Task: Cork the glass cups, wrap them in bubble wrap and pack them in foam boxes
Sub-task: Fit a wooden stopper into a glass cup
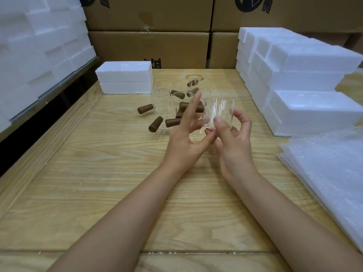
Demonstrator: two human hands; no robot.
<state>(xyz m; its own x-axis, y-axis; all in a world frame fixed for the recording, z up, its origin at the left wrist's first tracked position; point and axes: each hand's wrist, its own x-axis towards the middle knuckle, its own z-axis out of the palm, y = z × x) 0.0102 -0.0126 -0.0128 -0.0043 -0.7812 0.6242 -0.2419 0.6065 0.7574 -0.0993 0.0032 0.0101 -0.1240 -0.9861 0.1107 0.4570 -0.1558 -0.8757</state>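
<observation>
Brown cardboard cartons (149,46) stand stacked behind the wooden table (98,183).

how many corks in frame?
8 corks: two loose on the table at left, one beside them, three behind the left hand, two among the far cups. Hand may hide more.

Left hand (184,136) splayed, right hand (233,138) curled round glass cup (218,112)

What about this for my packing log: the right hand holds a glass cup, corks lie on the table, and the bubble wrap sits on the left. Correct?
Not quite: the head view shows the bubble wrap on the right, not the left. The right hand does hold a glass cup, and corks lie on the table.
</observation>
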